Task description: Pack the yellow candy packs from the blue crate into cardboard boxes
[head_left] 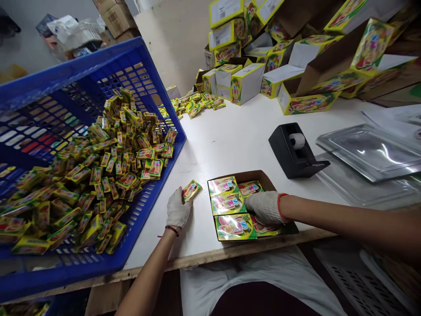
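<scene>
My left hand, in a white knitted glove, grips a small yellow-green candy box just above the white table. To its right lies an open cardboard display box near the front edge. Candy packs fill its left column, printed faces up, and others lie in the right part. My right hand, gloved with an orange cuff, reaches down into that right part. Its fingertips are hidden, so what they hold, if anything, does not show. At left, a tilted blue crate holds a big heap of the same small boxes.
A black tape dispenser stands behind and right of the display box. Clear plastic lids lie at the right. Opened and closed display cartons pile up at the back, beside loose candy boxes. The wooden table edge runs along the front.
</scene>
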### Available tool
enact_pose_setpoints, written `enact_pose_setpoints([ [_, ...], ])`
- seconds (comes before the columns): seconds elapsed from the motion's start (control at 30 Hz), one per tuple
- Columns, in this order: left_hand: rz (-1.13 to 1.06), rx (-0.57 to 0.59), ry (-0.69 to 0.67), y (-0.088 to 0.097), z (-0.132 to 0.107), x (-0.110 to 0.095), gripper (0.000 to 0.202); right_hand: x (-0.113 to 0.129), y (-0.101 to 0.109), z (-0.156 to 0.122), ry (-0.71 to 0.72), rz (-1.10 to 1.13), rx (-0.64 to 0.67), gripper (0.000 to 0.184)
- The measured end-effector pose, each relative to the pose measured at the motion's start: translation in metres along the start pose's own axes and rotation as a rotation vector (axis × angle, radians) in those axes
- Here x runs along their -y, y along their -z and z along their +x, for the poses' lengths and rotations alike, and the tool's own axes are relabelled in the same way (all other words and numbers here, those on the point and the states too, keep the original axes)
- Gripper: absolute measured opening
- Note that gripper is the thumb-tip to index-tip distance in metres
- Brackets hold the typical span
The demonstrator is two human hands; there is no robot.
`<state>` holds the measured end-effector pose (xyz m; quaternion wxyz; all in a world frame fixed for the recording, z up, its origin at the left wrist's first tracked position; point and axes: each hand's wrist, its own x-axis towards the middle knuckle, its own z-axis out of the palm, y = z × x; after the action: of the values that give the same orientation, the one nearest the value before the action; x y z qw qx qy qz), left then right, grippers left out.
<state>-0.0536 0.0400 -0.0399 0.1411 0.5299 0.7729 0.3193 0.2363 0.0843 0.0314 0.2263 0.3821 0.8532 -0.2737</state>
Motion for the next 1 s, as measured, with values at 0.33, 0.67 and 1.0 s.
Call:
enact_pose_setpoints([
  [0.33, 0.091, -0.219, -0.872, 0.031, -0.051, -0.104, 0.064, 0.01, 0.074, -0.067, 0.096, 0.162, -0.701, 0.021],
  [0.67, 0.249, 0.052, -0.894, -0.007, -0.084, -0.129, 0.082, -0.007, 0.088, -0.061, 0.027, -0.12, -0.102, 0.034],
  [1.0, 0.27, 0.307, -0.763, -0.005, -0.099, -0.114, 0.063, -0.002, 0.064, 0.001, -0.047, -0.243, 0.092, 0.03],
])
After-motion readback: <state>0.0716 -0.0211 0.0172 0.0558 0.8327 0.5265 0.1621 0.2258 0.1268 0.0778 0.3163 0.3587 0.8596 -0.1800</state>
